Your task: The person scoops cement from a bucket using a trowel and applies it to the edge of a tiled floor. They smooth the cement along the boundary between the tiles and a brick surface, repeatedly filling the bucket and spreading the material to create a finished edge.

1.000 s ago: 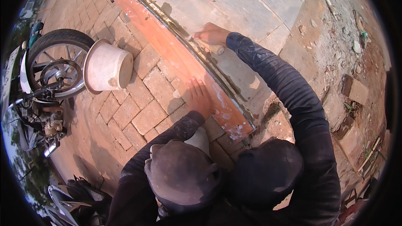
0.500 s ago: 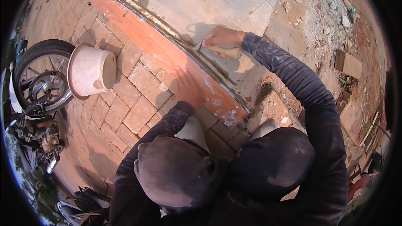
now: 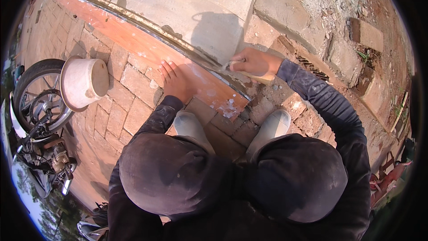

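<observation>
A long orange board [image 3: 129, 35], spotted with white near its close end, runs diagonally from the far left along the edge of a grey slab [image 3: 178, 0]. My left hand [image 3: 177, 81] lies on the board with its fingers stretched out. Wrapped around the wooden handle of a trowel [image 3: 264, 79], my right hand [image 3: 255, 64] is at the mortar strip [image 3: 178, 41] between board and slab, close to the board's near end. The trowel's blade is mostly hidden by my fingers and too small to make out.
A pale plastic bucket [image 3: 84, 84] lies tipped on the brick paving [image 3: 138, 80] at left, against a motorcycle wheel [image 3: 42, 93]. Broken concrete [image 3: 285, 13], rubble and a loose block [image 3: 366, 34] are at right. My boots [image 3: 273, 127] stand just below the board.
My right hand has drawn the trowel along the mortar strip toward the board's near end. My left hand stays on the board. The whole view has shifted, with more of my boots showing.
</observation>
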